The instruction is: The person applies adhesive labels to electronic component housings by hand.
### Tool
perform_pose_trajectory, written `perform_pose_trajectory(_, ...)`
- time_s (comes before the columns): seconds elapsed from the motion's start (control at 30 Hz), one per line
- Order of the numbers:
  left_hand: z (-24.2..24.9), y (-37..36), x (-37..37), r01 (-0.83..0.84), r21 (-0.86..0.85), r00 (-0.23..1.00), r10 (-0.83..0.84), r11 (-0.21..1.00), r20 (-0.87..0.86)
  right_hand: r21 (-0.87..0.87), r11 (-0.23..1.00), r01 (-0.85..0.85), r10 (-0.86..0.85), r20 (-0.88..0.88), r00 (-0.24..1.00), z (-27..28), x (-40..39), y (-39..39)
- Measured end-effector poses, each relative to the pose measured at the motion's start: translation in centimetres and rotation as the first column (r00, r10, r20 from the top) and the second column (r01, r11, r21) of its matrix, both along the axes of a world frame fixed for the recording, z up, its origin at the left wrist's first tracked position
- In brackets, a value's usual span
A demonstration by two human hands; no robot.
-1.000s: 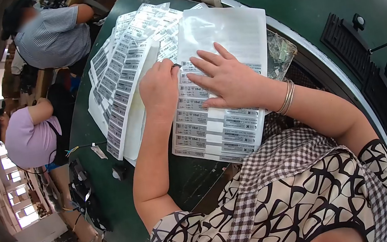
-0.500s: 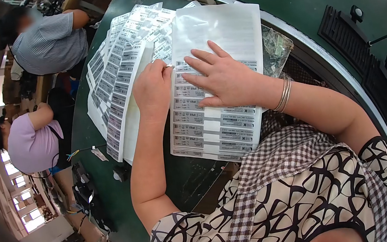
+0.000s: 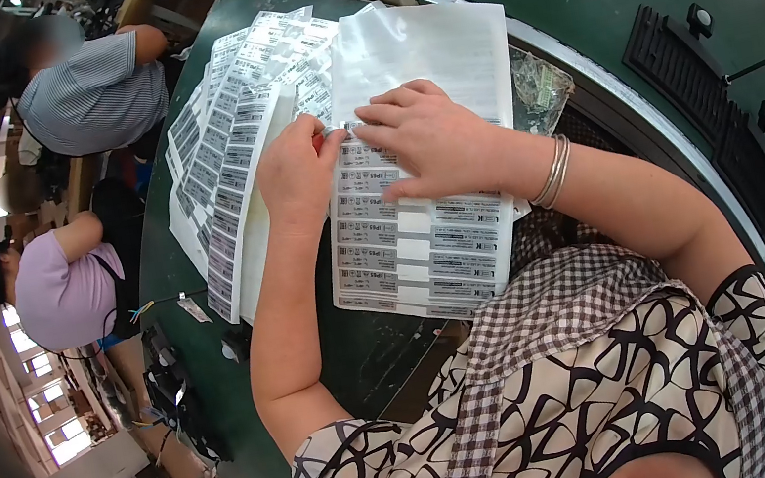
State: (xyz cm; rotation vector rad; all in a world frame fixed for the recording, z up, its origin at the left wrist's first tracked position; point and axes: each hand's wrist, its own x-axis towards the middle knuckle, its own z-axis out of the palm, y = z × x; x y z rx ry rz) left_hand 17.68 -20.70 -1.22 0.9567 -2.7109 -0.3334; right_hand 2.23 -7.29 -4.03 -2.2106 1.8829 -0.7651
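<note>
A: A green counter (image 3: 240, 412) fills the middle of a workshop, two co-workers seated at far left, one in a striped shirt (image 3: 95, 99), one in a lilac top (image 3: 59, 280). Where is the work?

B: A printed label sheet (image 3: 364, 262) lies near the counter's right edge, beside fanned label sheets (image 3: 224, 154) on the left.

A: And the hands?

B: The left hand (image 3: 293, 178) has a narrow grip, thumb and forefinger together at the sheet's upper-left labels; what sits between them is too small to tell. The right hand (image 3: 443, 144), below silver bracelets (image 3: 554, 170), rests across the sheet, grip wide, thumb apart from the fingers, empty.

A: Farther right?

B: Black slatted parts (image 3: 678, 82) line another green surface.
</note>
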Motion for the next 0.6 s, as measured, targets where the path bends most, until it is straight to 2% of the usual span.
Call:
perform_pose_trajectory(0.03, -0.3, 0.0, 0.0, -0.004, -0.023, 1.000, 0.003, 1.000, -0.021, 0.002, 1.000, 0.006, -0.006, 0.034, 0.999, 0.3, -0.3, -0.4)
perform_pose_trajectory(0.13, -1.0, 0.2, 0.0, 0.137, -0.284, 0.985, -0.160, 0.949, -0.060, 0.285, 0.958, 0.018, -0.081, 0.211, 0.974, 2.5, -1.6, -1.9)
perform_pose_trajectory(0.17, -0.7, 0.9, 0.1, 0.201, -0.299, 0.973, -0.226, 0.933, -0.049, 0.276, 0.960, 0.043, -0.124, 0.283, 0.951, 1.8, -1.9, -2.5)
perform_pose_trajectory(0.23, 1.3, 4.5, 0.4, 0.337, -0.327, 0.931, -0.364, 0.883, -0.022, 0.401, 0.916, -0.030, -0.127, 0.359, 0.925, 3.6, -2.7, -2.6)
perform_pose_trajectory(0.27, 2.3, 6.4, 0.5, 0.445, -0.295, 0.876, -0.480, 0.845, -0.054, 0.461, 0.885, -0.071, -0.134, 0.398, 0.908, 4.1, -3.2, -2.8)
perform_pose_trajectory(0.3, 3.6, 8.5, 0.6, 0.547, -0.265, 0.805, -0.586, 0.794, -0.093, 0.440, 0.897, -0.051, -0.141, 0.393, 0.909, 3.8, -3.3, -3.1)
perform_pose_trajectory(0.37, 6.8, 12.1, 0.8, 0.733, 0.018, 0.665, -0.710, 0.680, -0.234, 0.450, 0.892, -0.033, -0.149, 0.364, 0.919, 3.5, -3.5, -3.6)
perform_pose_trajectory(0.4, 8.4, 13.2, 0.8, 0.790, 0.195, 0.609, -0.709, 0.581, -0.357, 0.452, 0.892, -0.024, -0.152, 0.349, 0.925, 3.6, -3.7, -3.7)
perform_pose_trajectory(0.43, 9.4, 13.5, 0.6, 0.805, 0.255, 0.588, -0.668, 0.535, -0.455, 0.471, 0.882, -0.028, -0.146, 0.329, 0.933, 4.0, -3.9, -3.7)
perform_pose_trajectory(0.47, 10.2, 13.6, 0.6, 0.821, 0.310, 0.567, -0.616, 0.480, -0.547, 0.425, 0.904, -0.043, -0.169, 0.447, 0.878, 3.9, -4.5, -3.1)
perform_pose_trajectory(0.53, 11.3, 14.4, 0.4, 0.482, 0.493, 0.857, -0.272, 0.724, -0.438, 0.318, 0.947, -0.035, -0.191, 0.651, 0.734, 3.6, -6.5, -1.6)
perform_pose_trajectory(0.57, 11.1, 14.1, -0.5, 0.352, 0.373, 0.902, -0.206, 0.858, -0.378, 0.265, 0.959, 0.105, -0.278, 0.791, 0.545, 2.7, -7.9, -0.4)
perform_pose_trajectory(0.6, 10.3, 13.5, -1.1, 0.251, 0.363, 0.927, -0.114, 0.897, -0.358, 0.192, 0.954, 0.229, -0.270, 0.882, 0.386, 2.4, -9.8, 1.4)
